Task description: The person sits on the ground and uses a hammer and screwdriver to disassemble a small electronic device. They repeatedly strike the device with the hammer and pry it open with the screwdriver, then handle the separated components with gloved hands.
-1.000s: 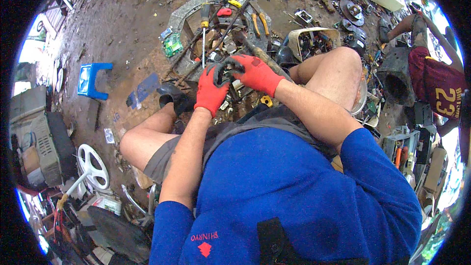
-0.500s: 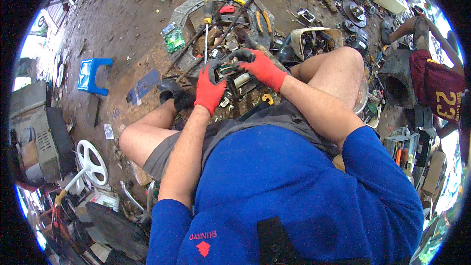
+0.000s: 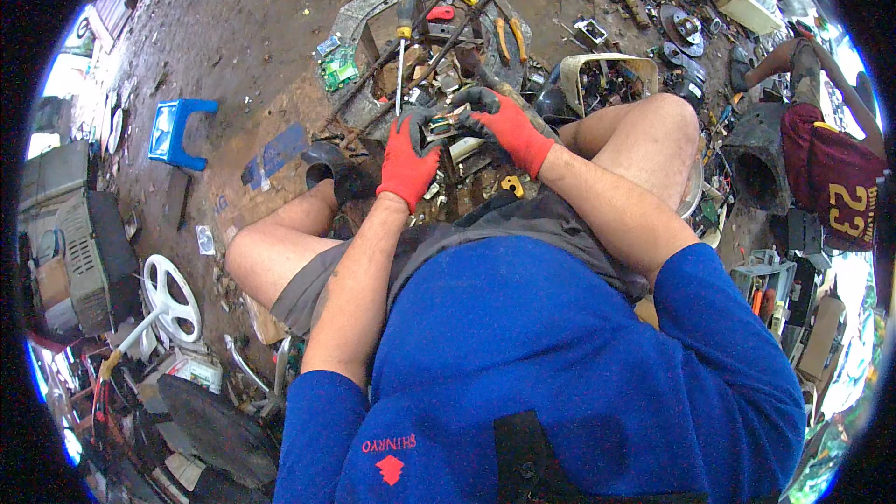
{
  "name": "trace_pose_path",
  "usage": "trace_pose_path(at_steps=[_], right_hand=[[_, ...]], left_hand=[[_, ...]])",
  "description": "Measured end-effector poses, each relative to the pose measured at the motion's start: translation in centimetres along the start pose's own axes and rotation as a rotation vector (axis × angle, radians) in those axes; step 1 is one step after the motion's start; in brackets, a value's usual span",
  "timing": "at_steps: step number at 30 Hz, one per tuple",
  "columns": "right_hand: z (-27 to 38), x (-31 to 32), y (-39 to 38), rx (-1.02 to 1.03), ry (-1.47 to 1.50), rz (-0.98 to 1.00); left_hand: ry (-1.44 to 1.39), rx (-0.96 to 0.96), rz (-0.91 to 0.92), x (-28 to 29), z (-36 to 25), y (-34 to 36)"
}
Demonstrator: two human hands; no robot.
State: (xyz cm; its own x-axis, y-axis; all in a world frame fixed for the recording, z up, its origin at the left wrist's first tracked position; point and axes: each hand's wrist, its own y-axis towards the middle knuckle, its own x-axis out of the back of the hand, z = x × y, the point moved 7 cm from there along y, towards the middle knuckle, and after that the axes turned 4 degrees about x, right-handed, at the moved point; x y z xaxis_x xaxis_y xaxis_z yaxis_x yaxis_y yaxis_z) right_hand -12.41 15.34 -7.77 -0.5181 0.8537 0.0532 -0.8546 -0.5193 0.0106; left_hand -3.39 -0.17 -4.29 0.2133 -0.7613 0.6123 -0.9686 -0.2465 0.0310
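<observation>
My left hand (image 3: 411, 163) and my right hand (image 3: 509, 129) wear red gloves with dark fingers. Between them is a small part with light and dark edges (image 3: 450, 122), its ends gripped by the curled fingers of both hands; its exact kind is too small to tell. Just beyond the left fingers lies a screwdriver (image 3: 404, 33) with a yellow and black handle, its shaft pointing toward that hand. Orange-handled pliers (image 3: 511, 39) and a red-and-yellow tool (image 3: 441, 13) rest on the grey stone ring (image 3: 359, 14).
A green circuit board (image 3: 340, 68) lies left of the ring. Further left stands a small blue stool (image 3: 180, 134). To the right is a tub (image 3: 611, 61) of scrap. Another person in a maroon shirt (image 3: 826, 163) is at the far right, beside a dark box (image 3: 754, 163).
My hands have shifted slightly right in the picture, as has the scene around them. The small part stays between the fingers, turned a little.
</observation>
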Motion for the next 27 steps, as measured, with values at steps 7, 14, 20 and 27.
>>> trace_pose_path(at_steps=[7, 14, 20, 27], right_hand=[[-3.3, 0.1, -0.7, -0.227, 0.276, -0.024], [-1.6, -0.6, -1.0, -0.141, 0.186, 0.075], [-1.8, -1.0, -1.4, -0.296, 0.462, 0.049], [0.3, 0.3, -0.6, -0.139, -0.18, 0.094]], left_hand=[[0.014, -0.104, 0.036, -0.6, -0.8, 0.6], [-0.05, -0.139, 0.039, -0.6, -0.8, 0.7], [-0.091, -0.198, 0.036, 0.1, -0.9, 0.6], [0.037, -0.093, 0.105, -0.3, -0.7, 0.6]])
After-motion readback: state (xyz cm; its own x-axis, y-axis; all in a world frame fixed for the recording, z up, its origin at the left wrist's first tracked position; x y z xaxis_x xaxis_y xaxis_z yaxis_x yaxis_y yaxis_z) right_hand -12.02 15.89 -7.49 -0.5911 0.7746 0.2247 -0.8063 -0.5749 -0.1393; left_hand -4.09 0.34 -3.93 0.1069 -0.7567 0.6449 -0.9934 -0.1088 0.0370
